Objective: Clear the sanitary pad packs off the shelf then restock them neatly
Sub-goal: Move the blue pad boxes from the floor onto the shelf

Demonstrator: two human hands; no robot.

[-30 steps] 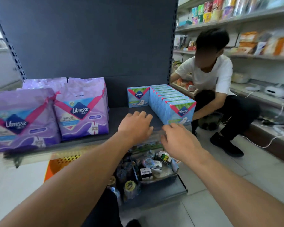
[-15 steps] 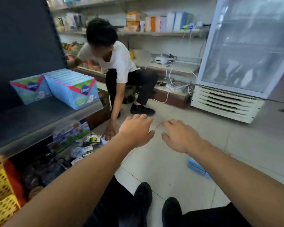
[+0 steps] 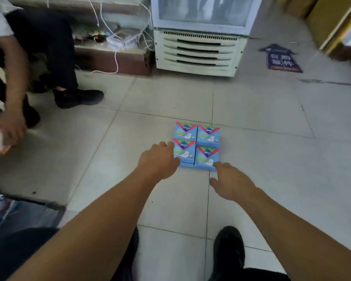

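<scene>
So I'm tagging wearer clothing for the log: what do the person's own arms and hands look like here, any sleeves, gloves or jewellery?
Both forearms are bare to the frame edge, with no sleeves visible. The left hand and right hand wear no gloves, rings or watch.

Near-left pad pack (image 3: 183, 152): edge covered by left hand (image 3: 158, 162).
Second person (image 3: 18, 63): cropped at frame's left edge.
Floor sign (image 3: 281, 59): text illegible.

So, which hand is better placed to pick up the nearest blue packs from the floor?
Left. The left hand already has fingertips on the near-left pack, while the right hand hovers short of the near-right pack, apparently not touching it.
</scene>
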